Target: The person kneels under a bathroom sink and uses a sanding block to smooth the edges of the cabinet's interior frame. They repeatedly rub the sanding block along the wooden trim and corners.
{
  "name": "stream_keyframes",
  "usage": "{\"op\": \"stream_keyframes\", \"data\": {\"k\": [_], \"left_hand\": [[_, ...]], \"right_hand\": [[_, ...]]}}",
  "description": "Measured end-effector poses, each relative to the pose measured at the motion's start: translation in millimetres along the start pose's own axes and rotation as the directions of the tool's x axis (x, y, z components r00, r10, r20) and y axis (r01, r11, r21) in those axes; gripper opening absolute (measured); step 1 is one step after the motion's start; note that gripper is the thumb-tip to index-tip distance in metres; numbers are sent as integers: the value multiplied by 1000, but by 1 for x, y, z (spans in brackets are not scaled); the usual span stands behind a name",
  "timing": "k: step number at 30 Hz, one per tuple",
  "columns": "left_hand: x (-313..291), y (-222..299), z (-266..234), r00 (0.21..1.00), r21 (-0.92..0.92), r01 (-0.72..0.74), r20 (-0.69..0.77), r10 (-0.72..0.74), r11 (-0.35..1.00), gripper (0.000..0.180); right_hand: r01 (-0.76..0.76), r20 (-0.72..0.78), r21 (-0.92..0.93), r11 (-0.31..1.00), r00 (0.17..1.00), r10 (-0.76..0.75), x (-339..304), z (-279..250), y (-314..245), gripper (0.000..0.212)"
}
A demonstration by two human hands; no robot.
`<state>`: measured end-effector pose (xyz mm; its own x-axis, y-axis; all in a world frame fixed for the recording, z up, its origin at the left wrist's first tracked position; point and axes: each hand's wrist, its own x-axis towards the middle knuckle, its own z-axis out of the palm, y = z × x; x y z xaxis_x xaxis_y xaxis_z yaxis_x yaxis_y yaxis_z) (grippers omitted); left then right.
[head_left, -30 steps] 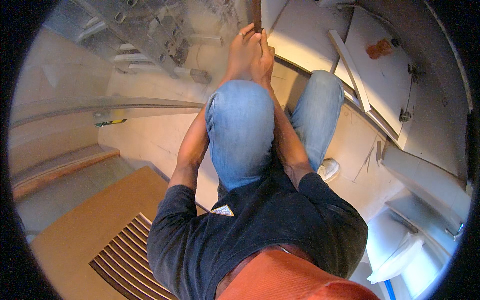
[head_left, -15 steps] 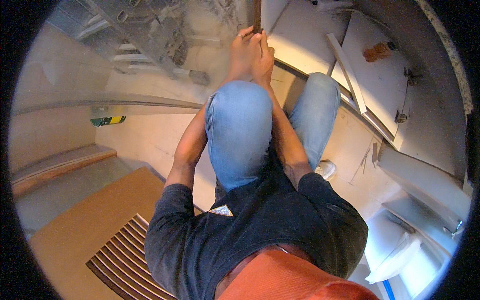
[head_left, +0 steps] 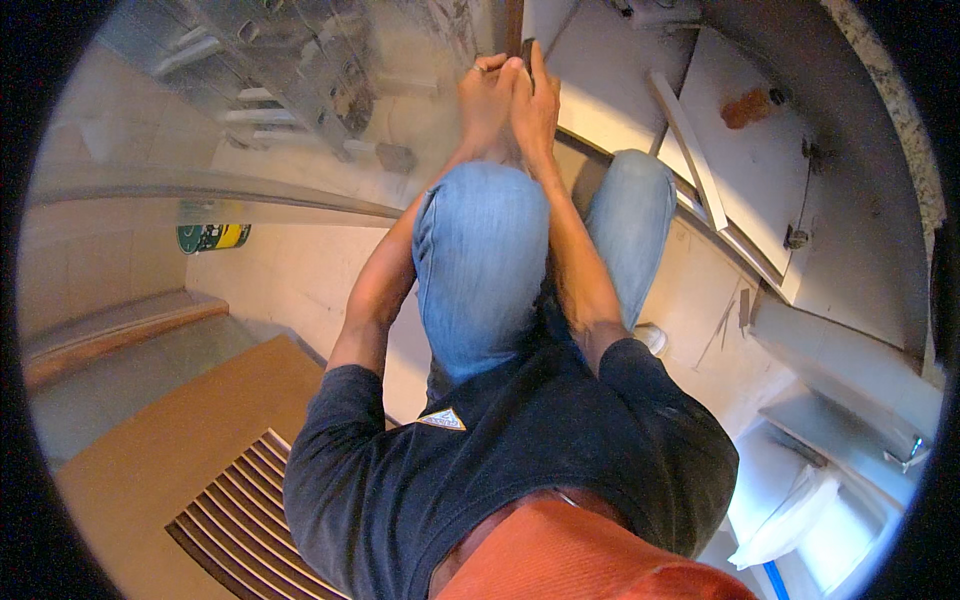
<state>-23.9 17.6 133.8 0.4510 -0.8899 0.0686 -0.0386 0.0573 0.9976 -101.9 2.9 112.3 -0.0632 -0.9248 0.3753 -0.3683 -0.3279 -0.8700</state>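
My two hands are close together beyond my raised knee, by the lower end of an upright brown strip (head_left: 514, 28) at the cabinet's edge. My left hand (head_left: 486, 105) has its fingers bent and closed toward the strip; what lies in them is hidden. Between the thumb and forefinger of my right hand (head_left: 537, 108) is a small dark piece (head_left: 528, 48), too small to name. Both forearms pass on either side of the knee (head_left: 482, 265) in blue jeans.
To the right stands an open white cabinet (head_left: 740, 170), with a loose pale slat (head_left: 688, 150) leaning across it and an orange bottle (head_left: 750, 108) inside. At left are a hazy see-through panel (head_left: 130, 185), a green and yellow can (head_left: 212, 237) and a brown board with a slatted grille (head_left: 240, 520).
My right hand has shifted slightly right, and its forefinger is now stretched upward with the dark piece showing beside it. The left hand stays nearly where it was.
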Motion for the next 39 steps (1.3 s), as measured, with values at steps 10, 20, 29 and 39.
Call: {"op": "stream_keyframes", "data": {"k": [10, 20, 29, 39], "left_hand": [[11, -27, 7, 924, 366, -367, 40, 379, 855, 47], [9, -24, -8, 955, 76, -293, 77, 288, 953, 48], [-2, -35, -18, 955, -180, -137, 235, 178, 974, 55], [-4, -27, -6, 985, -231, -18, 163, 57, 973, 50]], "right_hand": [[-281, 62, 241, 929, 960, 274, -54, -11, 21, 59], [-269, 92, 68, 961, 961, 262, -60, -4, 12, 55], [-140, 101, -7, 990, 985, 140, -48, 5, 7, 54], [-218, 68, 36, 975, 974, 216, -42, 21, 20, 53]]}}
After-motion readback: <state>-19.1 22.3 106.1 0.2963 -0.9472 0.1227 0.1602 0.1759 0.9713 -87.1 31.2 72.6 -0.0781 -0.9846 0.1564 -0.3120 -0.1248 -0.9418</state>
